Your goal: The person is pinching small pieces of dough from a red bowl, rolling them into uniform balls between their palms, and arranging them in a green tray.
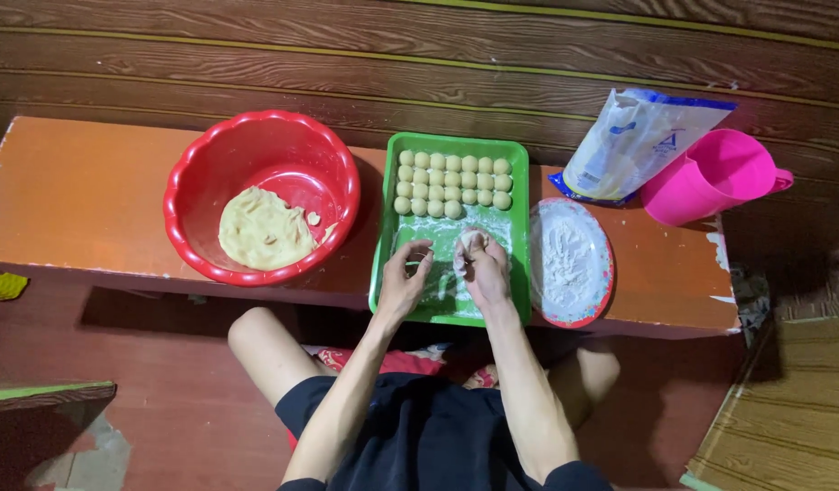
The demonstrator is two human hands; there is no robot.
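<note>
Dough piece (474,240): a small pale lump is pinched at the fingertips of the right hand (481,269), held just above the floured lower half of the green tray (519,227), likely so that flour keeps it from sticking.
Right hand: the fingers are closed around the dough piece.
Left hand (403,282): it is held just beside the right one, over the tray; the fingers are curled loosely with nothing seen between them, though the fingertips are partly hidden.
Dough balls (453,184): about twenty-three are counted, set in four tidy rows at the far end of the tray, the last row short; they are packed touching, apparently to save room.
Tray: one, lying on the orange bench (74,200), directly in front of the seated person.
Red bowl (260,136): one, left of the tray, with a flat mass of yellow dough (260,232) in it, within reach of the left hand.
Plate of flour (569,264): one, just right of the tray.
Bag (629,141): one, white and blue, leaning against one pink jug (710,177) at the far right.
</note>
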